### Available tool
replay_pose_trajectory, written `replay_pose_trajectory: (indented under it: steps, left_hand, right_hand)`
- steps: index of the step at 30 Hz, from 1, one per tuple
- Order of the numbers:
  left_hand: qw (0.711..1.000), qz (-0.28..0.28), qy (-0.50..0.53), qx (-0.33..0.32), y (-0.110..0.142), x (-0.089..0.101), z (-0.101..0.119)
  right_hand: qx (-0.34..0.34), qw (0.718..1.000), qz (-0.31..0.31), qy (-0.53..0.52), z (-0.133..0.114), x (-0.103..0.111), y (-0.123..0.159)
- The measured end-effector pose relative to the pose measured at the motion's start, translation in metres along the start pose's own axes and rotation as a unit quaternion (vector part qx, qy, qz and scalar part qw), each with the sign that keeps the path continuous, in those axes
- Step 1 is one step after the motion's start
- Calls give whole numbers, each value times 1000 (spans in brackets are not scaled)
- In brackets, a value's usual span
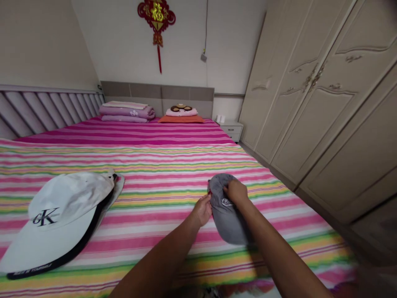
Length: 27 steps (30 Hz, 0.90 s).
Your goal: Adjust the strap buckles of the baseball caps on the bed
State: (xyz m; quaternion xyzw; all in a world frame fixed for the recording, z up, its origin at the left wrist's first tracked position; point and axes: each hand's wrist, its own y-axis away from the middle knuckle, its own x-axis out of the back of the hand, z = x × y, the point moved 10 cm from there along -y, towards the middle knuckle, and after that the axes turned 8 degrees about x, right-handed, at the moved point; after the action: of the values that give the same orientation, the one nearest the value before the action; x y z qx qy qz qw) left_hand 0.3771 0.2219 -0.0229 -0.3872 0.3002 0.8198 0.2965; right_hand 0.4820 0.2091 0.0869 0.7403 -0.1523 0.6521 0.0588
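Note:
A grey baseball cap (228,227) with white lettering lies on the striped bedspread, its brim pointing toward me. The fingers of my left hand (203,210) are closed on the left edge of its crown, where a small bit of red shows. From the right, my right hand (237,193) reaches over the cap, its curled fingers gripping the top of the crown and partly covering the lettering. Well to the left rests a white cap (66,203) with black letters and a dark edge under its brim. A paler edge shows along its right side, too hidden to identify.
The striped bedspread (149,207) covers the near part of the bed. Folded purple quilts (127,112) and an orange pillow (181,119) lie by the headboard (133,91). A nightstand (232,129) and a tall wardrobe (310,107) stand on the right, railings (46,109) on the left.

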Motion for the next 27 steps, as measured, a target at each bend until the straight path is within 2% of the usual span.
replay_pose_trajectory:
  steps: [5, 9, 13, 20, 22, 27]
  left_hand:
    - [1000, 3, 6, -9, 0, 3, 1]
    - [1000, -3, 7, -4, 0, 1, 0]
    - [1000, -9, 10, -10, 2, -2, 1]
    - [1000, -11, 9, -15, 10, -5, 6]
    - [1000, -5, 7, -14, 11, -4, 7]
    - [999, 43, 2, -28, 9, 4, 9]
  right_hand:
    - [22, 999, -34, 33, -8, -21, -12]
    - [41, 998, -19, 36, -5, -21, -13]
    - [54, 998, 25, 21, -2, -3, -13]
    - [81, 992, 99, -5, -13, 46, -8]
    - [85, 990, 111, -9, -14, 52, -6]
    - [94, 988, 121, -14, -16, 50, -3]
